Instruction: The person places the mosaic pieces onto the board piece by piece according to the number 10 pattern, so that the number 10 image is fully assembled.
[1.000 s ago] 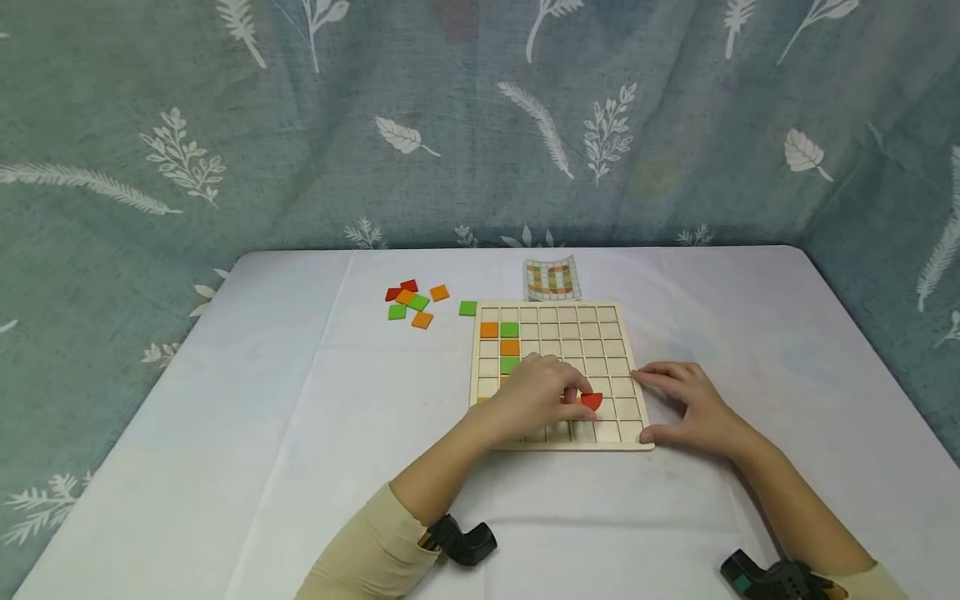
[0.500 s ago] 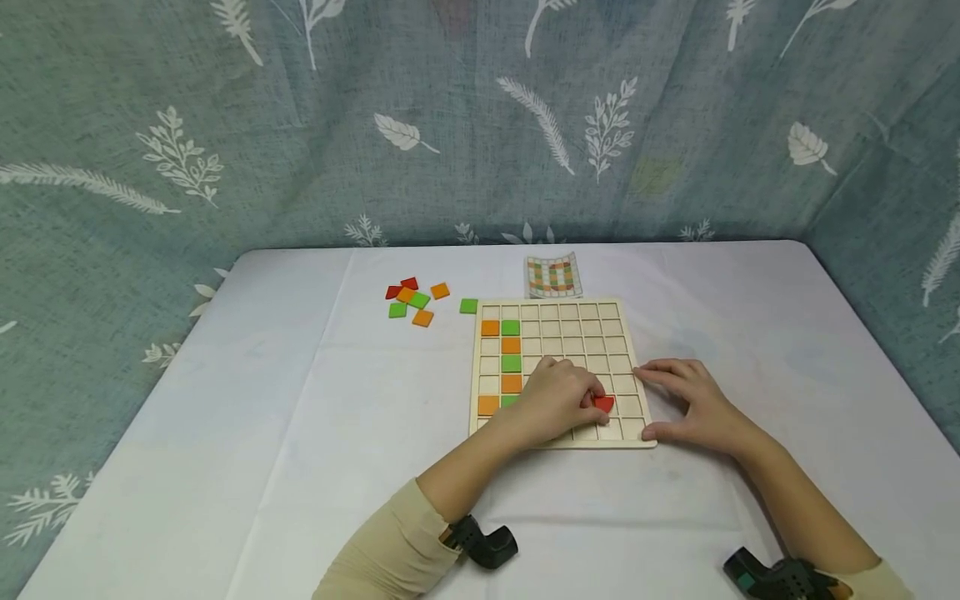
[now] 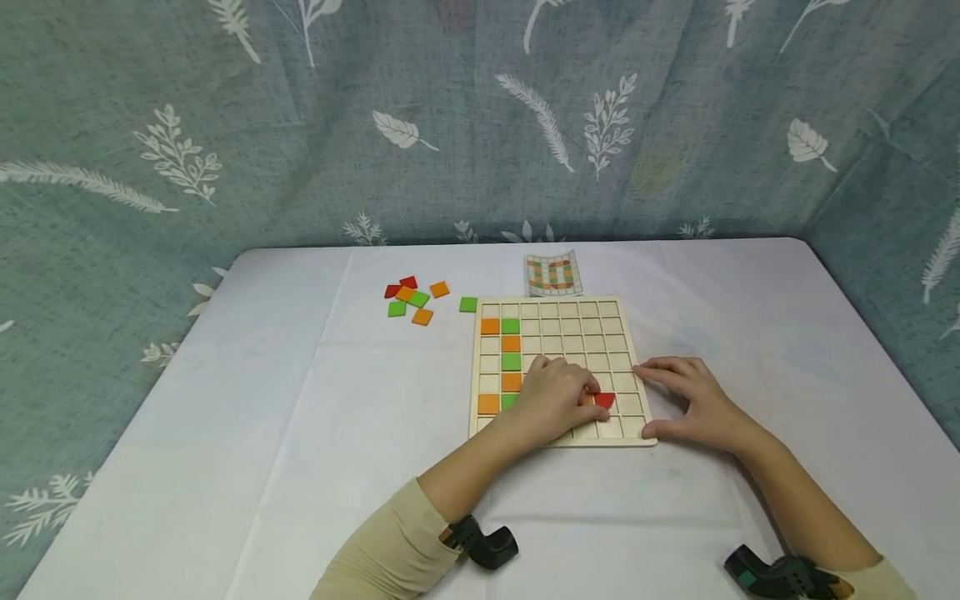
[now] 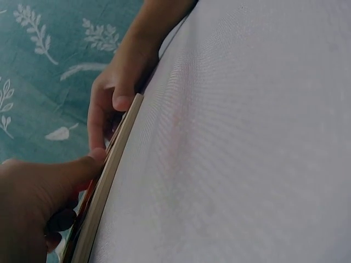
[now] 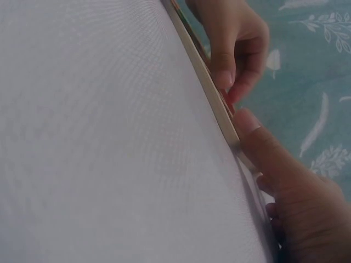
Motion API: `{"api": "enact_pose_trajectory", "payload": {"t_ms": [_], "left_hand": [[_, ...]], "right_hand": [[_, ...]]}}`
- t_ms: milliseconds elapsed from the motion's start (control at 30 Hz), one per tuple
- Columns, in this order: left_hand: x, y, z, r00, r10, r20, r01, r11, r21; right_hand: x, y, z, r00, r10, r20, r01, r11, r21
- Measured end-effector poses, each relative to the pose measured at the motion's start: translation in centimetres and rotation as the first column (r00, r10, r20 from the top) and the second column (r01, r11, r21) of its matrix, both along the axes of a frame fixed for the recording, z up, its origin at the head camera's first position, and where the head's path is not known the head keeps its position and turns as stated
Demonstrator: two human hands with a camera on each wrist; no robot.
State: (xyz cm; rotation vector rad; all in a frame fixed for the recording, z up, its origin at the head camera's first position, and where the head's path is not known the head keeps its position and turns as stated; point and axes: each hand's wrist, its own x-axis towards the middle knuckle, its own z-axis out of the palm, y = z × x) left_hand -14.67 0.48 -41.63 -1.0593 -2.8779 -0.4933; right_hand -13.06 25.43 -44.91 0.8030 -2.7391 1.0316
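A pale wooden grid board (image 3: 577, 327) lies on the white table, with orange and green square tiles in its left columns. Over its lower middle, my left hand (image 3: 557, 398) pinches a small red tile with a rounded edge (image 3: 605, 402) between thumb and finger. The tile looks flat in a cell of a lower row, beside a sliver of orange. This hand and wrist hide part of the lower rows. My right hand (image 3: 697, 408) touches the board's right edge, its thumb (image 5: 263, 145) at the near corner and its index finger farther up, fingers spread and relaxed.
Several loose red, orange and green tiles (image 3: 422, 317) lie left of the board. One green tile (image 3: 468, 305) sits against its upper left corner. A patterned card (image 3: 553, 275) lies behind the board. A leaf-print curtain (image 3: 465, 125) hangs behind the table.
My left hand has moved right across the board with the red tile, then nearly stopped as the tile came to lie flatter in a cell. My right hand has stayed at the board's edge.
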Motion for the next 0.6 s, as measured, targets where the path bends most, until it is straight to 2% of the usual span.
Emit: {"api": "enact_pose_trajectory", "payload": {"t_ms": [133,400,500,600], "left_hand": [[0.17,-0.03,-0.06,1.0,0.022,-0.014,-0.022,1.0,0.009],[0.1,-0.05,0.07,0.999,0.026,-0.024,-0.026,1.0,0.016],[-0.17,-0.08,0.28,0.999,0.028,0.024,-0.031,0.995,0.099],[-0.47,-0.33,0.85,0.99,0.019,0.138,-0.051,0.972,0.229]], "right_hand": [[0.01,-0.08,0.01,1.0,0.004,0.001,-0.004,1.0,0.002],[-0.02,-0.05,0.02,1.0,0.015,-0.019,-0.015,1.0,0.002],[0.01,0.0,0.1,1.0,0.013,-0.021,-0.013,1.0,-0.003],[0.07,-0.01,0.17,1.0,0.014,-0.022,-0.014,1.0,-0.007]]}}
